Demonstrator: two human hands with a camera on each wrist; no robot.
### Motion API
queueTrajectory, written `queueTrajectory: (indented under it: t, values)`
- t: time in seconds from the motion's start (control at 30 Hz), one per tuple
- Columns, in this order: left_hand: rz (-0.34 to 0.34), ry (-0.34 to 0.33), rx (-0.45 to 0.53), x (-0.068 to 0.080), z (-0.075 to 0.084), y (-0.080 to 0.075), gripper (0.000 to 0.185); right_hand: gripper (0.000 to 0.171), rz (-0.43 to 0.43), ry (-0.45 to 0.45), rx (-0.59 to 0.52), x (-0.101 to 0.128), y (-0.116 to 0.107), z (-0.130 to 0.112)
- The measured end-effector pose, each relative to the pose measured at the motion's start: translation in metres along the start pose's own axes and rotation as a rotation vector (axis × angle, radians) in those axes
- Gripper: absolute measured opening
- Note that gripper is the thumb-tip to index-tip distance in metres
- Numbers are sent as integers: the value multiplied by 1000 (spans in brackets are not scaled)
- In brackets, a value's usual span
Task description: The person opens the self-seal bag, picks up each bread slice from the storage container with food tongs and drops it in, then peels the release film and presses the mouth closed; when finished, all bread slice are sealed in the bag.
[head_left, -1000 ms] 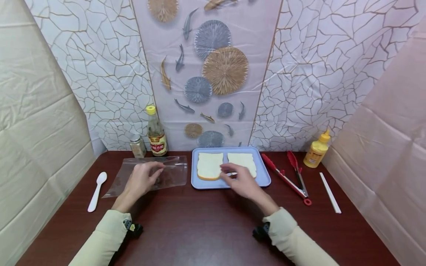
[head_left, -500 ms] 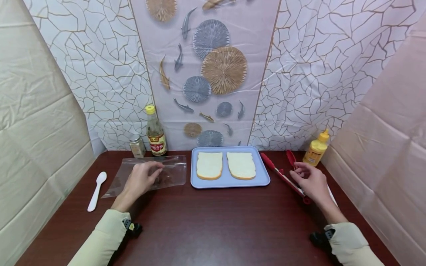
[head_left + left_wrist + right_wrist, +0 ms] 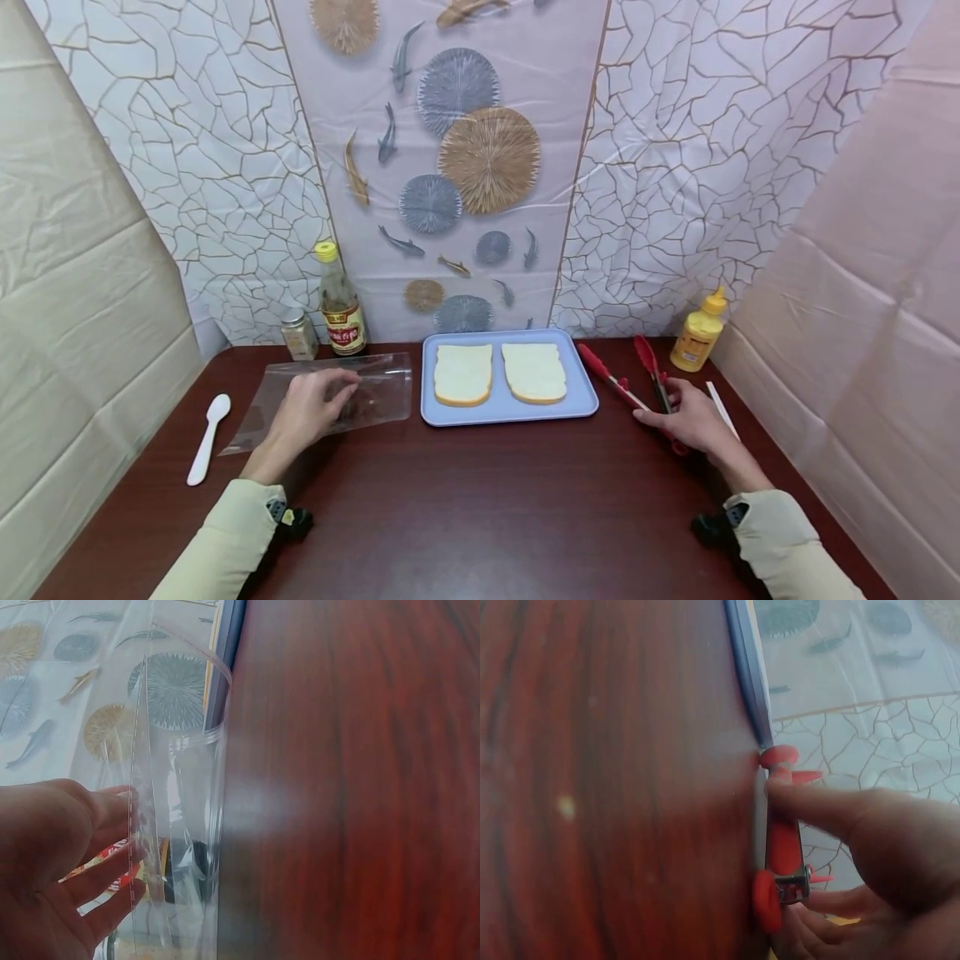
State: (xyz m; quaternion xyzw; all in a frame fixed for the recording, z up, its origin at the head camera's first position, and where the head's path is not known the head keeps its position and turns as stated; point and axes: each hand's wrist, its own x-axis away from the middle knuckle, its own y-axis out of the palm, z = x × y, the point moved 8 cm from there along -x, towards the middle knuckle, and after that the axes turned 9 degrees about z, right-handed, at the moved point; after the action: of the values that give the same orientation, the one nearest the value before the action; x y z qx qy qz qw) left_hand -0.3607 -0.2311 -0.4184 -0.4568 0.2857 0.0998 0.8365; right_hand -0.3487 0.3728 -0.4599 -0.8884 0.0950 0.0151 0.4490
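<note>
now the right hand (image 3: 693,421) is settling onto the red tongs (image 3: 626,385) at the right side of the worktop (image 3: 480,508), its fingers curling over the hinge end and gripping the handles, with the thumb pressing along the top arm in the right wrist view; the tongs are lying flat on the wood with their red tips pointing toward the blue tray (image 3: 510,414), just beside its right edge. over on the left, the left hand (image 3: 303,412) is resting flat on the clear plastic bag (image 3: 378,387), fingers spread and relaxed, pressing it down rather than pinching it; the bag is lying just left of the tray, and something dark is showing inside it. two slices of white bread (image 3: 462,373) are sitting side by side on the tray. a white spoon (image 3: 207,437) is lying near the left edge, well apart from the bag. at the back, a small spice jar (image 3: 298,334) and a yellow-capped bottle (image 3: 339,304) are standing together, a yellow squeeze bottle (image 3: 696,332) is standing at the far right, and a white stick (image 3: 722,408) is lying just beside the right hand.
</note>
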Motion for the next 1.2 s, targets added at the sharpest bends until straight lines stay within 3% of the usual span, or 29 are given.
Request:
queueTrajectory:
  t: [0.27, 0.53, 0.83, 1.1, 1.2]
  values:
    - [-3, -1, 12, -1, 1, 1, 14, 92, -13, -12, 44, 3, -6, -3]
    - [3, 13, 6, -2, 1, 2, 12, 111, 2, 2, 153, 3, -4, -6]
    - [-4, 3, 1, -1, -2, 1, 12, 120, -59, 38, 302, 4, 1, -9]
    - [-28, -24, 5, -1, -5, 3, 13, 103, -37, 63, 323, -2, -4, -17]
    - [-37, -25, 10, -1, -5, 4, 13, 108, -21, 75, 331, -4, -6, -20]
